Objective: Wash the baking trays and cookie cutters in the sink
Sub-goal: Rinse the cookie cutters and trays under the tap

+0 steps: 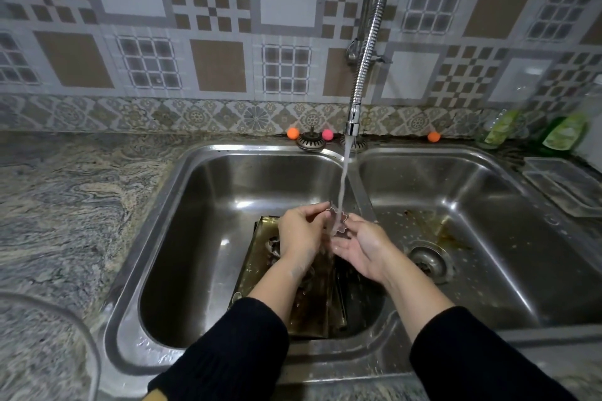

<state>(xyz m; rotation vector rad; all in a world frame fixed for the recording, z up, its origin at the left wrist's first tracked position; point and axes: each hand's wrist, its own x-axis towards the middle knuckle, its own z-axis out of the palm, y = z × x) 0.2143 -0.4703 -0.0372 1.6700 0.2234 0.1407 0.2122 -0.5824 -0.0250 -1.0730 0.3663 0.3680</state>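
My left hand [301, 231] pinches a small flower-shaped metal cookie cutter [338, 221] and holds it in the stream of water from the tap [353, 122]. My right hand [361, 251] is open, palm up, just under and beside the cutter, its fingertips touching it. Below both hands, dark baking trays [260, 257] lie stacked in the left basin of the steel sink [195, 205]. More cookie cutters [273, 244] rest on the trays, mostly hidden by my left wrist.
The right basin [488, 238] holds a drain strainer [426, 259] and brownish residue. A sink plug [310, 140] and small coloured balls sit on the back rim. Green soap bottles [565, 132] and a clear tray [566, 185] stand at right. A glass bowl rim [65, 319] shows at left.
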